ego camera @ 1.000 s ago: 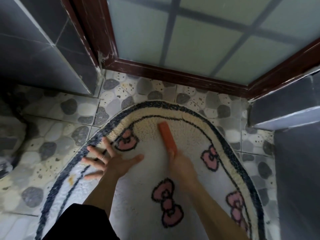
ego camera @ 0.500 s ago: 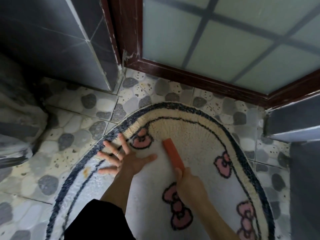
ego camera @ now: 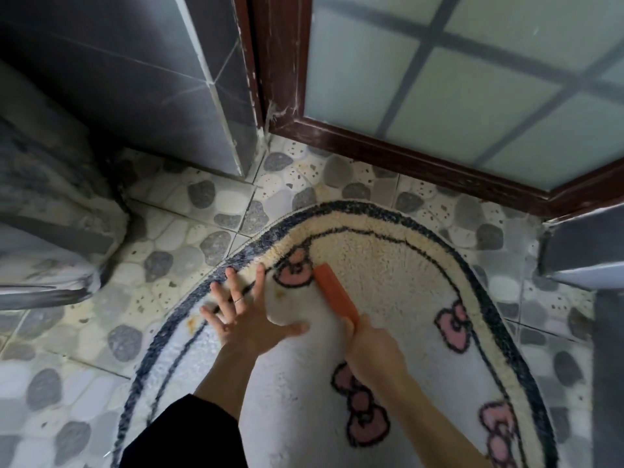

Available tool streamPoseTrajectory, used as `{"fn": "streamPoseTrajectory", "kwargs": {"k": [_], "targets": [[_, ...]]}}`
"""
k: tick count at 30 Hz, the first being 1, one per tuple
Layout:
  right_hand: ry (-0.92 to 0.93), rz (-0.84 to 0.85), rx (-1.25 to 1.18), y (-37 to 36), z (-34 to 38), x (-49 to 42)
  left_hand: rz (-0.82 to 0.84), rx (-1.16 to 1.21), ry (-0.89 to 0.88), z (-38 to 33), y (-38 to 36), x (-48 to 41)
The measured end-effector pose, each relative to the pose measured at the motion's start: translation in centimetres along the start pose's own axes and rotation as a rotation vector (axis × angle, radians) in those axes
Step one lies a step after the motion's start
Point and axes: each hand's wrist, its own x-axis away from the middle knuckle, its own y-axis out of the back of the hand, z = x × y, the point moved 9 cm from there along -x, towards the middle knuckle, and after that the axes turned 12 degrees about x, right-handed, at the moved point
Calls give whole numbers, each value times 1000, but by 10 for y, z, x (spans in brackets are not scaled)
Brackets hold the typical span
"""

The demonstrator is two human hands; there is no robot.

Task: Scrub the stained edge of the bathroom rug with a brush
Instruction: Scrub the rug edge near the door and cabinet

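An oval white rug [ego camera: 388, 265] with a dark blue border and pink bows lies on the pebble-pattern floor. Its far end looks cream and fluffed. Yellow-brown stains [ego camera: 193, 320] sit near its left edge. My left hand [ego camera: 243, 312] presses flat on the rug with fingers spread, beside the left border. My right hand [ego camera: 373, 349] grips the handle of an orange brush [ego camera: 334, 292], which lies on the rug next to a pink bow [ego camera: 293, 271].
A dark-framed frosted glass door [ego camera: 439, 96] stands just beyond the rug. Grey tiled walls [ego camera: 135, 79] flank it on the left, and a grey ledge [ego camera: 584, 251] on the right. A grey-white fixture base [ego camera: 50, 231] sits at far left.
My right hand has drawn the brush from the rug's far middle toward the left, beside the pink bow. The view has shifted, so everything sits further right in the frame.
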Motion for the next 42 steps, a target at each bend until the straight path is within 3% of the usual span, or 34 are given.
{"fn": "streamPoseTrajectory", "kwargs": {"k": [6,13,19,26,32,34,38,42], "targets": [[72,-146,-177,49,94,-97,-48,-51,-24,0,-5,-9],[38,37,92,3,7,-5,-13,-12,-10,1,-2,-10],[171,-86,83,49,120,-88,-14,-24,-22,4,-4,-12],[125,47,166,13,26,-13,-25,-43,-24,2,-3,-14],[242,-58,102,32,157,-74,-15,-76,-17,4,-6,-15],[246,-50,89,33,136,-73,-16,-72,-24,4,-3,-16],[77,26,218,12,14,-16,-2,-26,-40,5,-3,-15],[41,-42,174,24,25,-38,-3,-14,-26,5,-4,-17]]}}
